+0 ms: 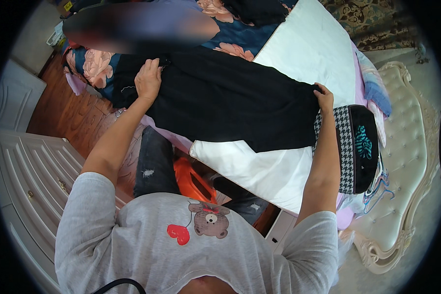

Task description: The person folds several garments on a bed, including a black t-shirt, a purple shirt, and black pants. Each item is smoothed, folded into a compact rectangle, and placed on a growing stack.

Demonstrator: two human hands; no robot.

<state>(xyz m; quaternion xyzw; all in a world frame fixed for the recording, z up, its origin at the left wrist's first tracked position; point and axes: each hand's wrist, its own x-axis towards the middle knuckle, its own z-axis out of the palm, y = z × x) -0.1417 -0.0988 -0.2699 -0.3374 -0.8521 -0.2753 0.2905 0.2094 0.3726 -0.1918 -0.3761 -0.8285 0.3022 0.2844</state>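
Note:
A black cloth garment (228, 99) lies spread over the bed, its lower edge across a white sheet or pad (275, 172). My left hand (148, 81) rests at the garment's left part, its fingertips at a dark bunched edge; whether they pinch the cloth is hard to tell. Loose pale threads show on the fabric beside that hand. At the far right corner of the garment, my right hand (324, 97) pinches the edge between thumb and fingers.
Right of the garment are a houndstooth and black bag or cushion (344, 150), plastic hangers (384, 189) and a tufted headboard (404, 147). A floral bedspread (97, 68) lies beneath. An orange plastic stool (193, 180) is between my legs. A white cabinet (33, 183) stands left. A blurred patch covers the top left.

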